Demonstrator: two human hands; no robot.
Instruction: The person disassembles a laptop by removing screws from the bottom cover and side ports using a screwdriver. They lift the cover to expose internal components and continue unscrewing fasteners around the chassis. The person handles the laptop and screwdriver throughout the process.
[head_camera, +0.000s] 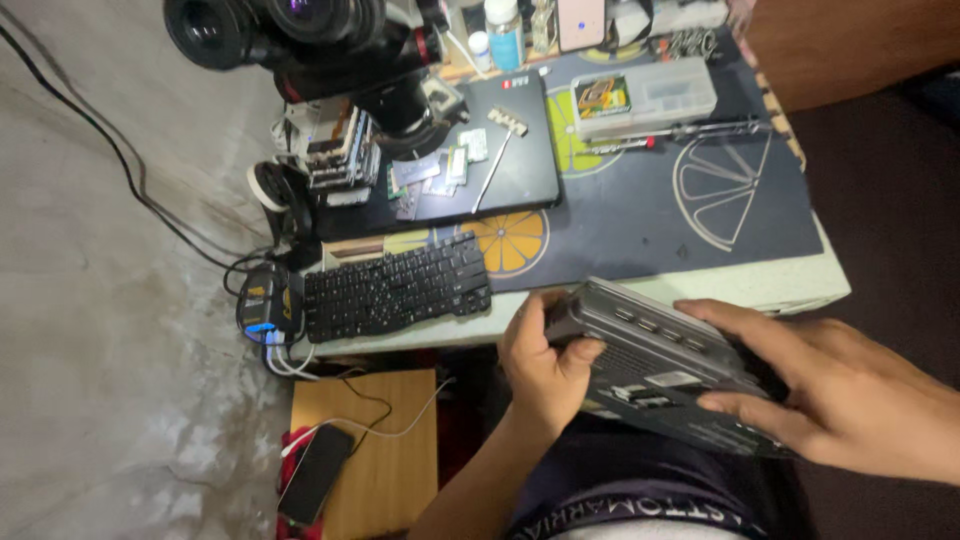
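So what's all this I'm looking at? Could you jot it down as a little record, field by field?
Setting: a table covered by a dark mat printed with citrus slices
Held item: a dark grey laptop base, tilted over the person's lap
Left hand: grips the base's near end
Right hand: fingers spread over the far end
On the table: a loose black keyboard, a clear parts box, a microscope
Below the table: a phone on a wooden board
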